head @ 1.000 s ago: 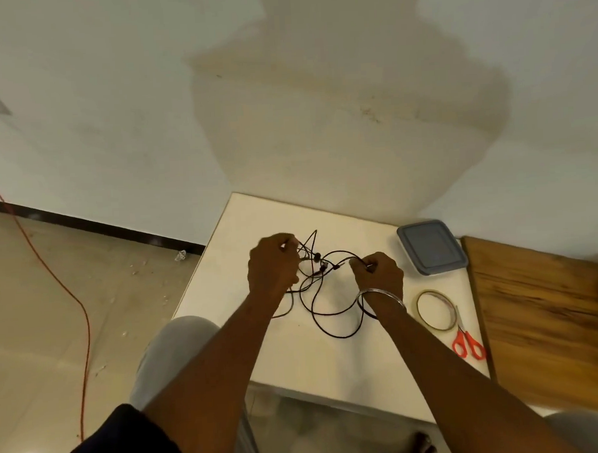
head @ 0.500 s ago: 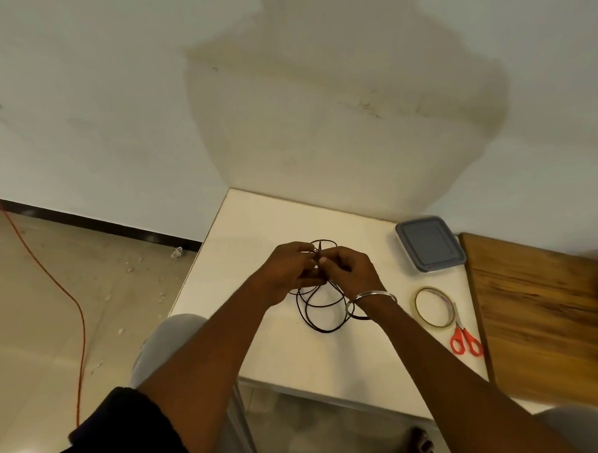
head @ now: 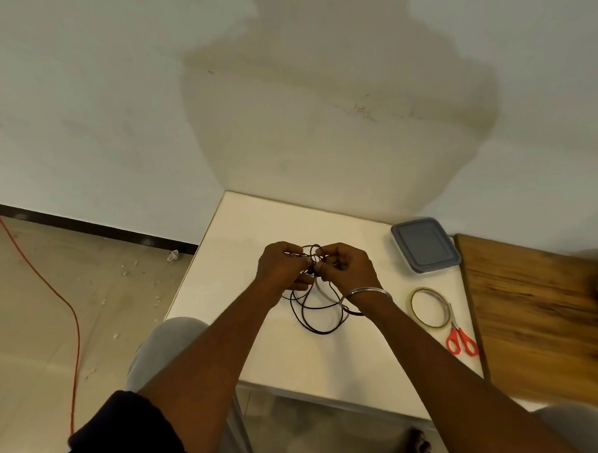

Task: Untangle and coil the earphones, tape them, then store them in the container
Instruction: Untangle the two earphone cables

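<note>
Black earphones (head: 320,316) hang in several loose loops down onto the white table (head: 243,235). My left hand (head: 281,267) and my right hand (head: 348,266) are close together above the table's middle, and both pinch the cord at the top of the loops. A grey-lidded container (head: 424,244) stands shut at the table's back right. A roll of clear tape (head: 430,307) lies flat to the right of my right wrist. The earbuds are hidden between my fingers.
Red-handled scissors (head: 462,340) lie just in front of the tape roll. A wooden board (head: 541,311) adjoins the table on the right. An orange cable (head: 55,295) runs across the floor on the left. The wall stands right behind the table.
My hands, spread apart a second ago with the cord stretched between them, have come together. The cord now hangs in gathered loops below them.
</note>
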